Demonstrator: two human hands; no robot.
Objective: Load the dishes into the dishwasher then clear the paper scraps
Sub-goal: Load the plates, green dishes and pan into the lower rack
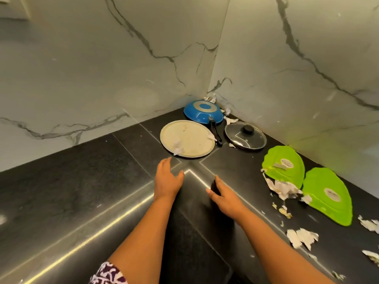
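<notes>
Head view, black counter (82, 191), marble walls (82, 58)

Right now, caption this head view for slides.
Left hand and right hand open over a black counter holding beige plate, upturned blue pan, glass lid, green plates, paper scraps.

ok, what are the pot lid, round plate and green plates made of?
Pot lid: see-through glass, dark rim, black knob, probably plastic.
Round plate: matte beige, dull surface; metal or ceramic, unclear.
Green plates: bright, smooth, uniform colour, sticker labels; likely plastic.
</notes>
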